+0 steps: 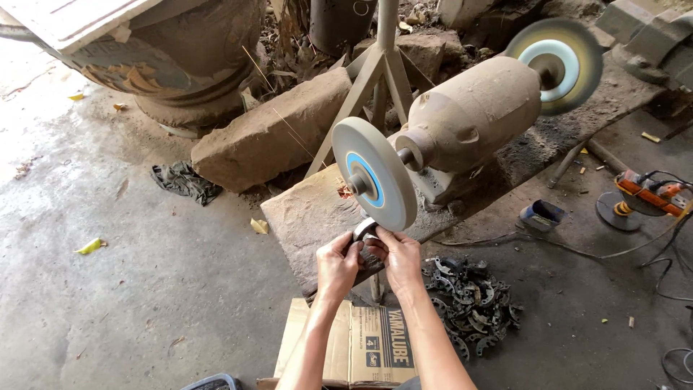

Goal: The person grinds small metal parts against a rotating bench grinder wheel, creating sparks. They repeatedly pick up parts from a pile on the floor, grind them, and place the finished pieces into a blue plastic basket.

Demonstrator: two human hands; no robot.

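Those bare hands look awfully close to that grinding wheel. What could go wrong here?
1. Both hands, left hand and right hand, press a small metal part against the grinding wheel; a slip might scrape the fingers.
2. The wheel could snatch the part and fling it.
3. The far wheel is blurred, apparently spinning unguarded.

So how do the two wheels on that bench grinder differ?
The near wheel looks sharp, has a blue centre ring, and both hands press a metal part to its lower edge. The far wheel is motion-blurred, has a pale centre, and nothing touches it. Both are grey discs on one dusty motor.
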